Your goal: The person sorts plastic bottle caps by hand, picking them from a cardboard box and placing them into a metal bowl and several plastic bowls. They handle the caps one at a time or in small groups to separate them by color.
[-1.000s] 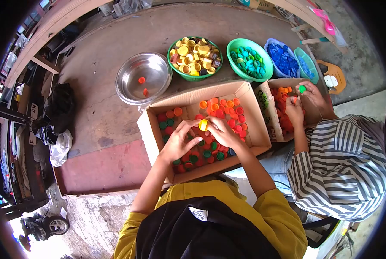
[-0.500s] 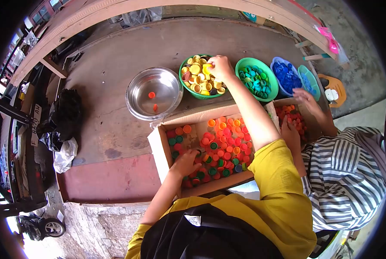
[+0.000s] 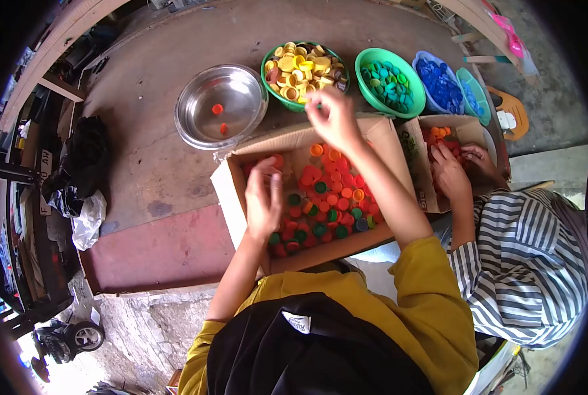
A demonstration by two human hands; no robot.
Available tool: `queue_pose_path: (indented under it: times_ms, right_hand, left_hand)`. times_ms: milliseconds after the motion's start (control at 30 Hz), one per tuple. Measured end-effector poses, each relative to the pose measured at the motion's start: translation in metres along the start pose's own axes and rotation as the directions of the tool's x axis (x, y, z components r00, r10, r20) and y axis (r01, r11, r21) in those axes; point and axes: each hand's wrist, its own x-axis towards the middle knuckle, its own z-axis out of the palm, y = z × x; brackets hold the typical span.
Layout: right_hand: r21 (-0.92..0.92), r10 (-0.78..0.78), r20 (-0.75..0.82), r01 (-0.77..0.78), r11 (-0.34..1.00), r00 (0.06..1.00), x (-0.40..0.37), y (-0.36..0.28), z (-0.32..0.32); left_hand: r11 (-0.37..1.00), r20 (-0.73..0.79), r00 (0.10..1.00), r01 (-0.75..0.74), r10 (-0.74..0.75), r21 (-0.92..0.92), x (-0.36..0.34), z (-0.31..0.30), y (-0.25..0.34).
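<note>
My left hand is above the left end of a cardboard box, fingers stretched up and loosely apart; no cap shows clearly in it. Red caps lie near its fingertips. The box holds many red, orange and green bottle caps. My right hand, a little blurred, hovers over the box's back edge with fingers bent and apart, seemingly with nothing in them. Just behind it stands a green basket heaped with yellow and brown caps. A steel bowl to the left contains two orange-red caps.
To the right are a green basin of green caps, a purple basin of blue caps and a smaller light-green one. Beside me, a person in striped sleeves has both hands in a smaller box of caps. Bags lie left.
My right hand has come back from the yellow-cap basket, and the yellow cap has left its fingers. My left hand has risen from the caps toward the box's back left. The neighbour's hands have lowered.
</note>
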Motion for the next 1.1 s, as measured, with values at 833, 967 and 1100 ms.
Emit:
queue_pose_path:
  times_ms: [833,967,1100]
  right_hand:
    - [0.348,0.399,0.720,-0.793,0.500,0.568,-0.131,-0.026,0.000]
    - [0.887,0.542,0.458,-0.407,-0.220,0.705,-0.108,-0.020,-0.030]
    - [0.959,0.706,0.118,0.105,-0.264,0.698,-0.094,-0.003,-0.067]
  left_hand:
    - [0.875,0.010,1.000,-0.010,0.017,-0.483,0.002,-0.030,-0.015]
    - [0.904,-0.081,0.996,-0.064,0.033,-0.422,0.005,-0.026,-0.008]
    - [0.943,0.002,1.000,-0.027,0.030,-0.331,0.003,-0.029,-0.008]
